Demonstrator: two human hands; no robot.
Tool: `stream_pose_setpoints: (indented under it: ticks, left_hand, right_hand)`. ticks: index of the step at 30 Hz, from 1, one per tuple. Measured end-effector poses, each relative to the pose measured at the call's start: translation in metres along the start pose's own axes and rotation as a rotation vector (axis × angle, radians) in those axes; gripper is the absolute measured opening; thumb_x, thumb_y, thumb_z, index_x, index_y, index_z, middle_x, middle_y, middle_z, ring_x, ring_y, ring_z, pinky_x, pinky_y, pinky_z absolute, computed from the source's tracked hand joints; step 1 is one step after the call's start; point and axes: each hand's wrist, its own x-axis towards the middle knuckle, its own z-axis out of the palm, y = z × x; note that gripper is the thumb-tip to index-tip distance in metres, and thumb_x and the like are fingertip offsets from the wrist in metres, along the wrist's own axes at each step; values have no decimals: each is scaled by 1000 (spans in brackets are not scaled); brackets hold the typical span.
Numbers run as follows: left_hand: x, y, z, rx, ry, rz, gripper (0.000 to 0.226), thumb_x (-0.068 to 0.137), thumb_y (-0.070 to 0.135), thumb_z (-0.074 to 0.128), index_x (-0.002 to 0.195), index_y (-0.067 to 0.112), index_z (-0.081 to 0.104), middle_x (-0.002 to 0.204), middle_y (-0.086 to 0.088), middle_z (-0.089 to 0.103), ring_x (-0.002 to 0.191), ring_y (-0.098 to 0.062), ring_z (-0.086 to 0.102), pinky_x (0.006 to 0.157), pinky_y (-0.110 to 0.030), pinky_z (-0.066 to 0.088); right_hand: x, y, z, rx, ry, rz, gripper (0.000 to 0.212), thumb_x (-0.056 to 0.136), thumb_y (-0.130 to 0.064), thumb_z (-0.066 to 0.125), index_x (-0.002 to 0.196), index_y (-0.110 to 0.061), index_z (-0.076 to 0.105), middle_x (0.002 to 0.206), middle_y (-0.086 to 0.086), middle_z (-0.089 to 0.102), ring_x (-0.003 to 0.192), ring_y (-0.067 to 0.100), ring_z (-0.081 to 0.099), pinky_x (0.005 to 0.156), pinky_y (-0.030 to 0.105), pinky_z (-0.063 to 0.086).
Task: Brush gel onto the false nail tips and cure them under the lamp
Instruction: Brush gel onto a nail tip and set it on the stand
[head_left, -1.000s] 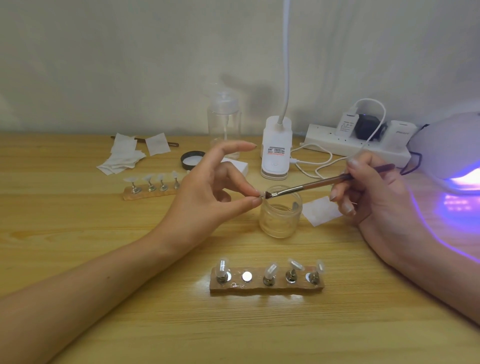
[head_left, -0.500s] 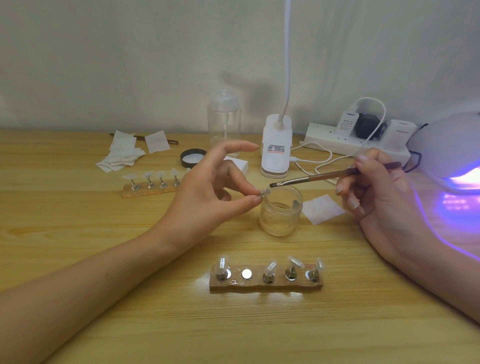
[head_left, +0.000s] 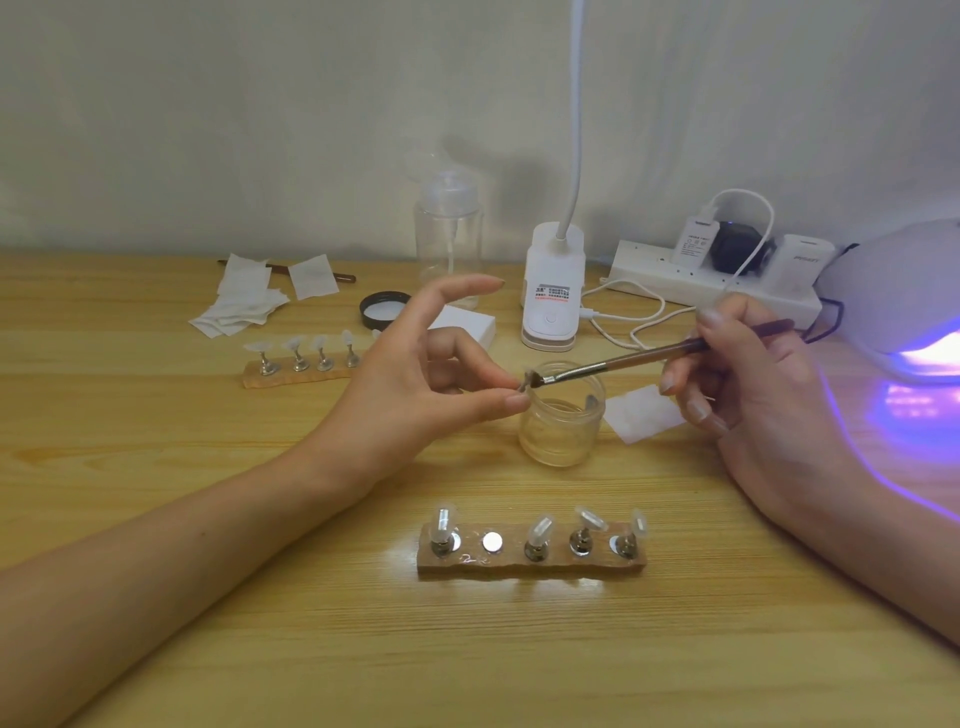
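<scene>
My left hand (head_left: 415, 379) pinches a small nail tip on its stand (head_left: 525, 383) between thumb and fingers, over the rim of a clear glass jar (head_left: 563, 426). My right hand (head_left: 748, 384) grips a brown-handled brush (head_left: 649, 357), whose bristles touch the held tip. A wooden holder (head_left: 532, 558) in front carries several clear nail tips on metal stands, with one bare magnet spot. A second holder (head_left: 296, 371) with several tips lies at the left. The curing lamp (head_left: 904, 301) glows violet at the right edge.
Behind the jar stand a clear pump bottle (head_left: 449, 244), a white clip lamp base (head_left: 552, 296), a power strip (head_left: 717, 283) with plugs and cables, a black lid (head_left: 384, 310) and a white box (head_left: 467, 325). Wipes (head_left: 244, 306) lie at the left, one wipe (head_left: 641, 413) by the jar.
The brush lifted off the tip and drew back to the right half a second ago, then came back down onto the tip. My left hand stayed over the jar rim.
</scene>
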Motion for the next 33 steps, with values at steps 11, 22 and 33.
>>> stream_pose_setpoints:
  ticks: [11,22,33]
  left_hand:
    - [0,2,0,6,-13,5,80,65,22,85,137,29,51,74,2,72,88,-18,76,83,-21,56]
    - [-1,1,0,32,-15,16,76,67,19,84,136,28,53,73,3,69,87,-15,75,81,-23,57]
    - [0,1,2,148,8,81,63,83,3,79,135,29,54,77,2,66,89,-18,73,70,-53,51]
  right_hand:
    - [0,1,-1,-14,39,-3,30,99,-22,52,69,-25,50,56,6,62,38,11,37,45,28,18]
    - [-2,0,-1,-14,49,-17,28,96,-23,54,69,-24,49,54,8,59,38,11,39,46,28,18]
    - [-2,0,-2,-4,59,-9,33,98,-22,52,66,-26,51,55,7,61,37,11,35,46,30,17]
